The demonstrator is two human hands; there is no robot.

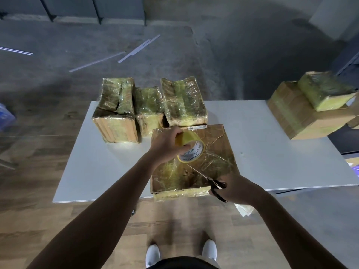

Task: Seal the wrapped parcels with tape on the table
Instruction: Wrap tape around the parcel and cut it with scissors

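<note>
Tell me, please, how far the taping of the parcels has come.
Done, it seems: three film-wrapped cardboard parcels stand at the far edge of the white table. In hand: the left hand holds a yellow tape roll over the large flat wrapped parcel, the right hand holds black-handled scissors pointed at the pulled strip. Left: cutting the strip and pressing it down.

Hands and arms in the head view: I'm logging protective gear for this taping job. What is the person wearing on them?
Nothing shows on either. The left hand and right hand are ungloved, with no ring visible. The left forearm and right forearm are bare as far up as the frame reaches: no sleeve, watch or wristband in sight.
</note>
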